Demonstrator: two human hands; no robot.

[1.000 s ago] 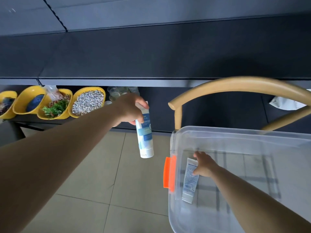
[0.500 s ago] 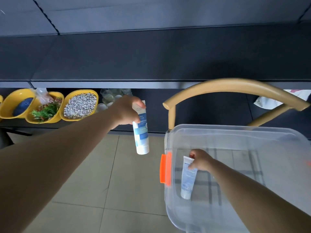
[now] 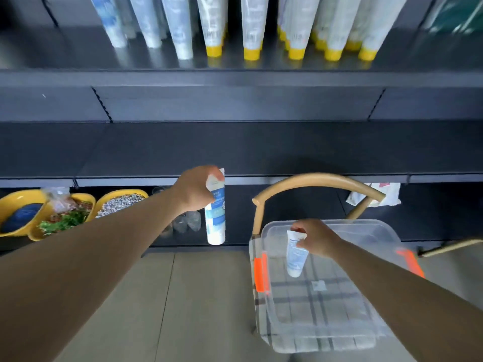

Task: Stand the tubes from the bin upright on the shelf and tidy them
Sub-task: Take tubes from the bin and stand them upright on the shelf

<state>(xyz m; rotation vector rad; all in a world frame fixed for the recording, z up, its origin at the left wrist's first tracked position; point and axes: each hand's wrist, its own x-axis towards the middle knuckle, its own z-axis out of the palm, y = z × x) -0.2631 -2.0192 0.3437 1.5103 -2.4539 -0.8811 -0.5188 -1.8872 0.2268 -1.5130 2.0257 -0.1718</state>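
Left hand [image 3: 194, 189] gripping blue-white tube [image 3: 215, 218] before shelf edge [image 3: 235, 79] — right hand [image 3: 315, 240] pinching small tube [image 3: 295, 257] above bin [image 3: 379, 231]

Yellow caps [image 3: 252, 54], orange bin latch [image 3: 260, 275], plaid cloth [image 3: 321, 304]

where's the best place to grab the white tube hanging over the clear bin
Judging by its pose, grip the small white tube at its flat crimped top end, coming from above, as the right hand does now. It hangs cap-down over the clear plastic bin, so the wide flat end faces up, and a pinch across it should leave the round cap free to stand on the shelf.
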